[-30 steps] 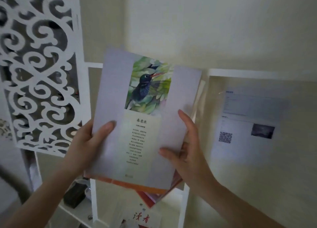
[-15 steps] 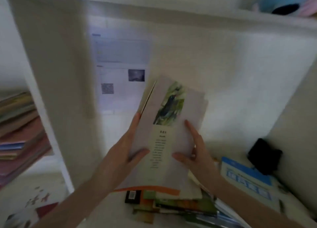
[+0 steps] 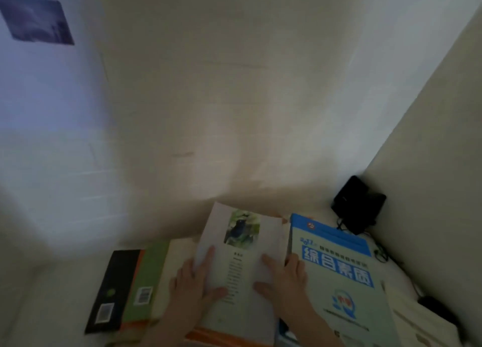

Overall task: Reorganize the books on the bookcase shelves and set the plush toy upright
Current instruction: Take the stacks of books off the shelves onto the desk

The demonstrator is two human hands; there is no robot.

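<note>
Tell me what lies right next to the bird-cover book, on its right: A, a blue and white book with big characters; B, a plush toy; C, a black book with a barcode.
A: the blue and white book lies along the right edge of the bird-cover book, just past the right hand.

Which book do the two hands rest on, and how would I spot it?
Find the shelf floor with a black object in its back right corner. Left of that, between a blue-and-white book and a green book, lies the pale book under the left hand and right hand. It alone shows a small dark bird among green leaves above a column of text.
</note>
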